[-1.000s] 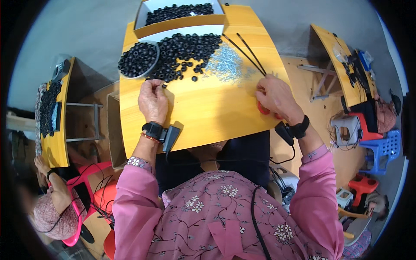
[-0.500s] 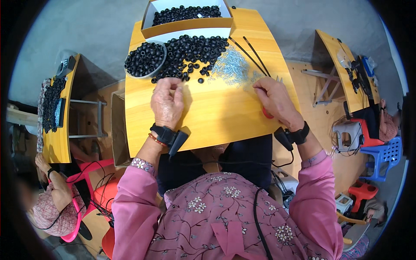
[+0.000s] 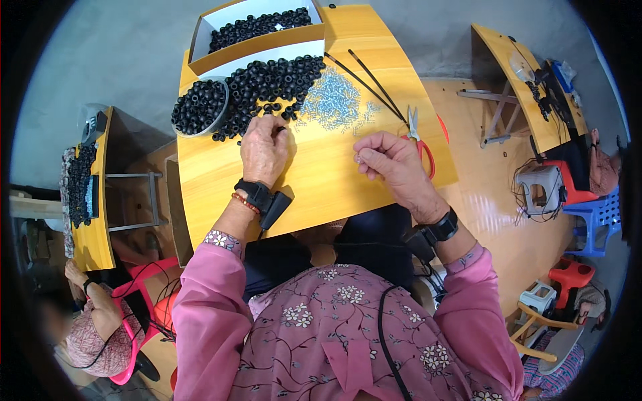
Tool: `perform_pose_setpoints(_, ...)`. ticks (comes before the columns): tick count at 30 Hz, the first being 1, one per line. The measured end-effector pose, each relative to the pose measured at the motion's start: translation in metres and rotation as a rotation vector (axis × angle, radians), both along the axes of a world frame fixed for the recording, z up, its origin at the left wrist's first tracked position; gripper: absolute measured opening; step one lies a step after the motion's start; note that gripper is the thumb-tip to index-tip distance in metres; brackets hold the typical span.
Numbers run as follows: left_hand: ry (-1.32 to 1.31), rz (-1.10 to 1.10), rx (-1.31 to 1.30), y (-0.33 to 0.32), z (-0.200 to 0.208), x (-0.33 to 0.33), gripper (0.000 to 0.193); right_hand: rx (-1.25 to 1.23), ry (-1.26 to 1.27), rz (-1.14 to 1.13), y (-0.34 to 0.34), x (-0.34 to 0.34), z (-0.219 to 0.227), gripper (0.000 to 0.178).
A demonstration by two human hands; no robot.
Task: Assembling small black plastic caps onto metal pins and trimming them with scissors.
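One bead-filled bowl [image 3: 225, 104], one pair of scissors [image 3: 413, 127], two black sticks [image 3: 376, 84].

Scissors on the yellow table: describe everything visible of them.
The scissors have two silver, metallic-looking blades, slightly parted, and red handles that look like plastic. They lie on the yellow table near its right edge, tips pointing away from the person, beside the near ends of two black rods. One handle loop shows; the other is partly hidden behind the right hand, and whether the hand touches it cannot be told.
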State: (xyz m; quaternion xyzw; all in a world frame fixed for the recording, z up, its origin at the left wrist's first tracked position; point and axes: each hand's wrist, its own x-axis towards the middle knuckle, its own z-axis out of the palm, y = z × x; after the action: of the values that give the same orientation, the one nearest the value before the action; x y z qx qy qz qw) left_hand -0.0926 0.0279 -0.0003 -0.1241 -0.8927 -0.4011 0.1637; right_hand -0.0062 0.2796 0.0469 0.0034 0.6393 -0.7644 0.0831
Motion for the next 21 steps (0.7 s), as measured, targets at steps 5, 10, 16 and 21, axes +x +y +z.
perform_pose_setpoints(5, -0.147, -0.054, 0.452, -0.013, 0.009, 0.030, 0.008, -0.227, -0.068, -0.002, -0.013, 0.009, 0.001, 0.015)
perform_pose_setpoints(10, -0.480, -0.217, 0.870, -0.023, 0.019, 0.081, 0.013, -0.223, 0.048, 0.047, -0.039, 0.013, 0.012, 0.014)
perform_pose_setpoints(16, -0.488, -0.362, 0.998, -0.025, 0.025, 0.114, 0.015, 0.073, 0.248, 0.102, -0.082, 0.009, 0.012, 0.014)
perform_pose_setpoints(21, -0.435, -0.354, 1.062, -0.030, 0.028, 0.119, 0.018, 0.174, 0.334, 0.082, -0.112, 0.015, 0.014, 0.014)
